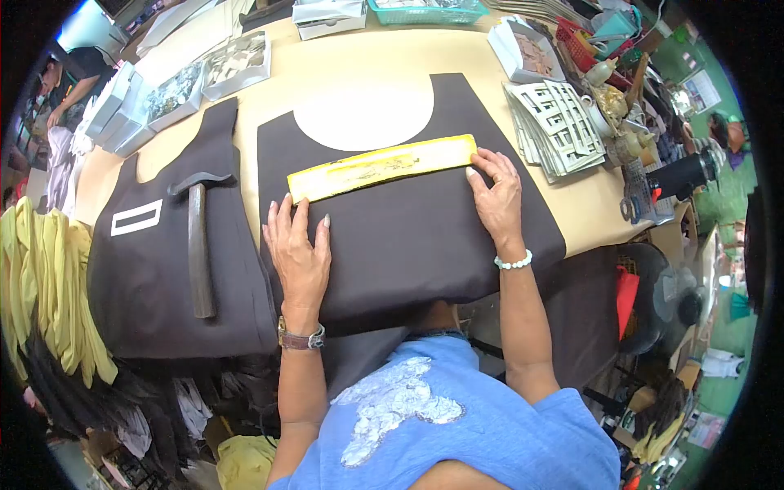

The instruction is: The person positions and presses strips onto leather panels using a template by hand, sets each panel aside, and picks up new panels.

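A long yellow strip (380,170) with dark marks lies slightly slanted across a dark garment piece (408,237) with a round neckline. At the strip's lower left end, my left hand (298,249) rests on the cloth, fingers apart, fingertips touching the strip's edge. My right hand (496,192) holds the strip's right end between thumb and fingers. To the left, a hammer (198,245) lies on another dark garment piece (163,278), beside a white rectangular frame (137,217).
Boxes of small parts (237,65) line the table's back left. A stack of stencil cards (559,126) lies right, near a cluttered tool rack (629,147). Yellow cloth (49,278) hangs at the far left. Another person (77,77) is at the upper left.
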A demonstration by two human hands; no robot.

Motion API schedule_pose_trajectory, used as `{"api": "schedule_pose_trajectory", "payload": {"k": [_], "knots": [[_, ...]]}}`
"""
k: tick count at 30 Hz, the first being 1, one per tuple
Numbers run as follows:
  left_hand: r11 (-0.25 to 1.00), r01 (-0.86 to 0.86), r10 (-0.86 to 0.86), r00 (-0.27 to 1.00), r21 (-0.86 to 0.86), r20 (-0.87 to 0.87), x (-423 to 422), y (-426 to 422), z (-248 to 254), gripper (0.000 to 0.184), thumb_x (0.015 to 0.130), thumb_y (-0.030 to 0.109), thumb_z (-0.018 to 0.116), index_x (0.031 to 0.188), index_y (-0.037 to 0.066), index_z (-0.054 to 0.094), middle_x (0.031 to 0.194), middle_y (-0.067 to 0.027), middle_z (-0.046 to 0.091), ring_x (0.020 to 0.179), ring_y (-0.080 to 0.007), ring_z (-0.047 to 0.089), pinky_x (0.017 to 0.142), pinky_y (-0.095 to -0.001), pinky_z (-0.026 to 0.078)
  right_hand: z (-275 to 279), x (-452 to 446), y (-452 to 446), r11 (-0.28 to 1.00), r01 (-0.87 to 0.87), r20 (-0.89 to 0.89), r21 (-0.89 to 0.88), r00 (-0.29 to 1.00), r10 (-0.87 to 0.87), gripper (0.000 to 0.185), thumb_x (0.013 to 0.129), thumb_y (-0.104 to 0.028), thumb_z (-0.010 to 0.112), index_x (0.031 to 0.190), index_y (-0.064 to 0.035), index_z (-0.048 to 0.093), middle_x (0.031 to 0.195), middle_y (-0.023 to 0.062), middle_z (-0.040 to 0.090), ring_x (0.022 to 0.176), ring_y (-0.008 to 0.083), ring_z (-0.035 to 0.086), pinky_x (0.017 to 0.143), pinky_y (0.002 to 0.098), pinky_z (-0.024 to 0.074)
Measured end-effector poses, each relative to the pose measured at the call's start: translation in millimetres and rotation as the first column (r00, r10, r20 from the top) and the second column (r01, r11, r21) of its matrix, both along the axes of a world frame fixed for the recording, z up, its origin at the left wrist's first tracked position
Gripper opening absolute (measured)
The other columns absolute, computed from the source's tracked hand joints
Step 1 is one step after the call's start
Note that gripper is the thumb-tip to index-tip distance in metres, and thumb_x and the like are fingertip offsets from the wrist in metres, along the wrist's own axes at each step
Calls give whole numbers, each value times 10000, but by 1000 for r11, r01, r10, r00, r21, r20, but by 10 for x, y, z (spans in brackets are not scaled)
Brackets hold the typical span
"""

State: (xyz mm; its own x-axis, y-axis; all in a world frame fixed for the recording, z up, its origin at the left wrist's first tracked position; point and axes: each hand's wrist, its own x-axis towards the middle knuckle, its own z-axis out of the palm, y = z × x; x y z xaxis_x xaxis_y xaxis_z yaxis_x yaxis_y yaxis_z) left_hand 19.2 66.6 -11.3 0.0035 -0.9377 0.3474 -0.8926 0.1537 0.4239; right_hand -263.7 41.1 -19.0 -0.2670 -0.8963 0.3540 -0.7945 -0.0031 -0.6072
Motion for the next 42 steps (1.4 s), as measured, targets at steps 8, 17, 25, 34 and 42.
{"api": "schedule_pose_trajectory", "payload": {"k": [8,17,25,34,42], "knots": [[997,57,-71,904,48,422,-90,-91,164,373,905,170,469,1226,-18,499,1191,-197,511,1191,-356,425,991,-563,305,173,195,2,999,-37,-560,-18,828,20,308,819,-230,596,1004,15,624,1147,124,581,1148,330,471,1008,514,303],[995,61,-96,811,80,577,-282,-259,217,326,846,115,492,1156,135,592,942,-189,593,1039,-332,513,961,-588,322,307,329,-64,972,-10,-631,233,759,159,424,878,-428,494,1143,-111,588,1071,143,525,1085,311,457,983,553,292],[956,216,-278,888,200,365,-245,-401,375,195,877,105,451,972,49,611,993,-114,610,965,-302,590,938,-528,379,390,-547,-145,969,82,-370,-234,914,-167,210,788,-131,599,974,-47,648,990,124,582,940,288,562,863,404,418],[950,258,-304,887,174,348,-247,-483,409,180,855,108,482,834,43,648,888,-137,636,800,-327,623,745,-434,474,464,-1599,-131,871,476,-368,-117,794,-484,369,729,-270,680,1036,-68,644,989,161,658,912,319,620,830,418,467],[891,327,-430,832,315,350,-188,-760,523,180,819,141,518,805,61,679,824,-148,616,735,-346,625,705,-432,502,626,-1545,-165,841,541,-492,-7,730,-474,277,789,-185,598,1030,-50,625,903,218,648,847,375,629,761,450,488]]}}
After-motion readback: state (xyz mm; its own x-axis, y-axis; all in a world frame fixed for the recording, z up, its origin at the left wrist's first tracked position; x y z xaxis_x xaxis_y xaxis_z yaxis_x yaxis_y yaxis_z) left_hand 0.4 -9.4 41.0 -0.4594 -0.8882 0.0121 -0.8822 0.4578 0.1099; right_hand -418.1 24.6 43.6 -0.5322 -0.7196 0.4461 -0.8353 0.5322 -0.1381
